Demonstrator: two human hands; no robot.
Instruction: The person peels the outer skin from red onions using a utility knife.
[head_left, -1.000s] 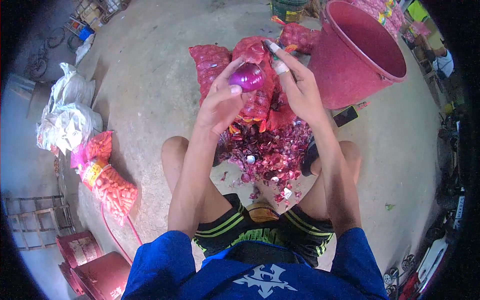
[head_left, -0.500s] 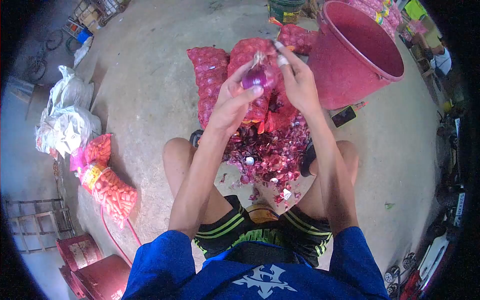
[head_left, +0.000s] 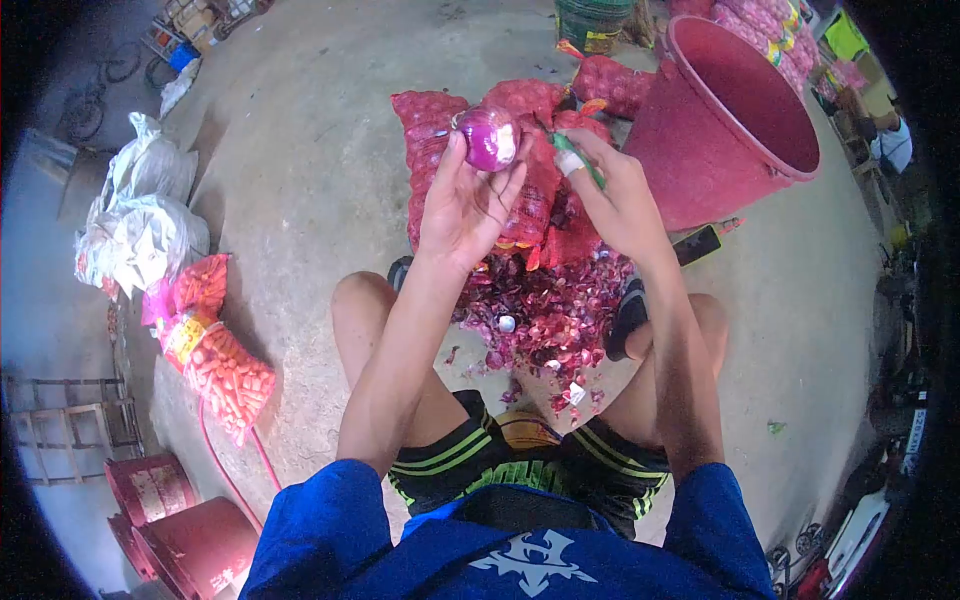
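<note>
My left hand (head_left: 458,212) holds up a red onion (head_left: 484,142) in its fingertips, in front of the mesh sacks. The onion is shiny purple, with a pale cut patch on its right side. Just to the right, my right hand (head_left: 622,195) is closed around a green-handled knife (head_left: 594,173); its blade is hard to make out. A white wrap covers part of one finger. Below both hands, a heap of onion skins (head_left: 540,310) lies on the floor between my feet. Full red mesh sacks of onions (head_left: 425,125) stand behind it.
A large red tub (head_left: 690,160) stands at the right of the sacks, with a phone (head_left: 698,244) on the floor by its base. White sacks (head_left: 155,235) and a bag of carrots (head_left: 230,375) lie at left. A green bucket (head_left: 592,22) stands at the back.
My hands have moved apart. The onion has gone up and left in my left hand, and its pale cut patch now shows. The green knife handle has come into view in my right hand.
</note>
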